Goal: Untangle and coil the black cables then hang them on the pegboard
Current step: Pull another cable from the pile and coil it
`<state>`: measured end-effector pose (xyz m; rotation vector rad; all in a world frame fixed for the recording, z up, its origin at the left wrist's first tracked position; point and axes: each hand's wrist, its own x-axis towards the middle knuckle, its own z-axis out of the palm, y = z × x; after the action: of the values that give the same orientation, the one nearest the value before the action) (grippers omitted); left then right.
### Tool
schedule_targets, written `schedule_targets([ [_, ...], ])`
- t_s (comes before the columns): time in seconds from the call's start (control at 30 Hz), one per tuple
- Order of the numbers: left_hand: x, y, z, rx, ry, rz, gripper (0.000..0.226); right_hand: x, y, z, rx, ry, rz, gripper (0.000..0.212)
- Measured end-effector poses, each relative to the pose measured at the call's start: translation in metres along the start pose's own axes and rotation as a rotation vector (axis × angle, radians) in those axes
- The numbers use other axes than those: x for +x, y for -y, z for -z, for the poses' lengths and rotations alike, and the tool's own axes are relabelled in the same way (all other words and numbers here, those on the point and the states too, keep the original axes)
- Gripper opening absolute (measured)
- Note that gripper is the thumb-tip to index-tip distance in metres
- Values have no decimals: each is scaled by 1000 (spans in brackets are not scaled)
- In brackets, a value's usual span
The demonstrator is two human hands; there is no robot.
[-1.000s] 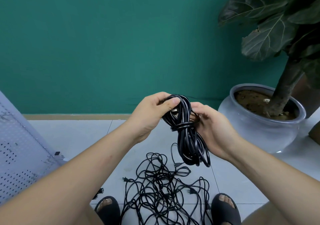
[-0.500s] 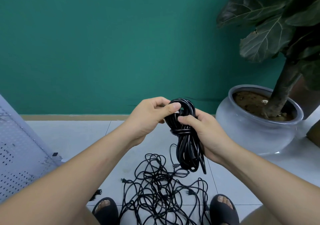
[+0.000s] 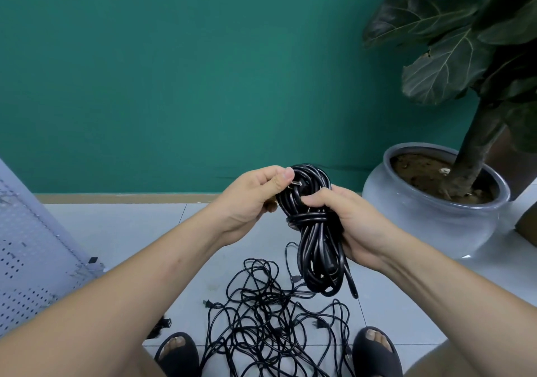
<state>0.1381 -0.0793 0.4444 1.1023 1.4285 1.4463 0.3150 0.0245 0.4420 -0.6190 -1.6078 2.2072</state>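
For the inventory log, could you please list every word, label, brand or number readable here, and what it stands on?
None: no text can be read on the coiled black cable bundle, the tangled black cables on the floor, the grey perforated pegboard or the round grey plant pot.

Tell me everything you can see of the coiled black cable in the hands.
The coiled cable is thick, black, glossy, rubbery-looking: long loops cinched by wraps around the middle, held upright. The left hand pinches it by the pronged plug on top; the right hand grips its upper half. One loose end dangles lower right.
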Motion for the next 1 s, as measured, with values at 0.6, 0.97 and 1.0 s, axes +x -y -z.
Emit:
schedule_targets([
  [0.6,-16,-3,-23,704,-446,-465,10,6,7,3,12,-184,121,31],
  [0.97,-21,0,-35,519,-417,-239,19,5,4,0,-79,-159,149,19],
  [1.0,-22,-1,-37,487,-429,-228,20,4,4,0,-72,-148,145,20],
])
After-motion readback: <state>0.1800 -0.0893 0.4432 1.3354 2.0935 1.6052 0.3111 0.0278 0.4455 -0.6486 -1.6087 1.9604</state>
